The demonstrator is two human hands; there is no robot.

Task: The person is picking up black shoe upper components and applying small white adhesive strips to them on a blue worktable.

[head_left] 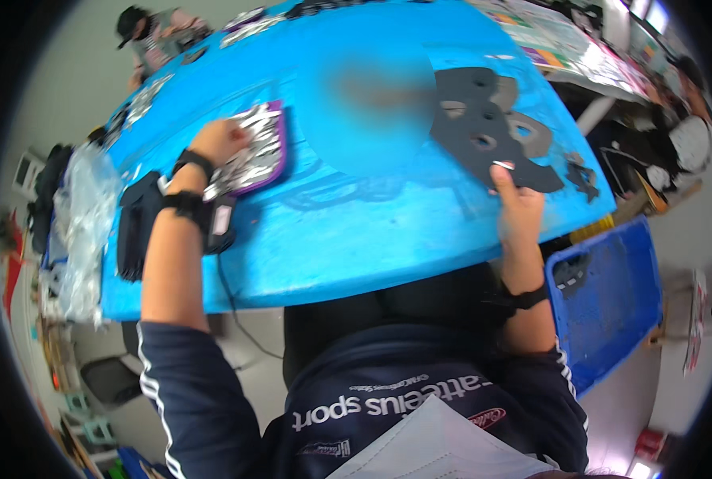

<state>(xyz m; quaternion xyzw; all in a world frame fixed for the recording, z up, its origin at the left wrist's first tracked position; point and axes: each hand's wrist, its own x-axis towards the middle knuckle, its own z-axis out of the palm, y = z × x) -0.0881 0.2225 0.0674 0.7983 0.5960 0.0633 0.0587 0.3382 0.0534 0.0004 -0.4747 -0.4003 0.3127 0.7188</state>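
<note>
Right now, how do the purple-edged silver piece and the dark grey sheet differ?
The silver piece is shiny and wrinkled; the grey sheet looks dull. The silver piece is at the left hand, the grey sheet at the right hand. Only the grey sheet, not the silver piece, shows holes. Both are at the blue table.

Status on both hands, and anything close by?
Left hand at silver, purple-edged pouch. Right hand at dark grey sheet, thumb on top. Black corded item beside left wrist.
</note>
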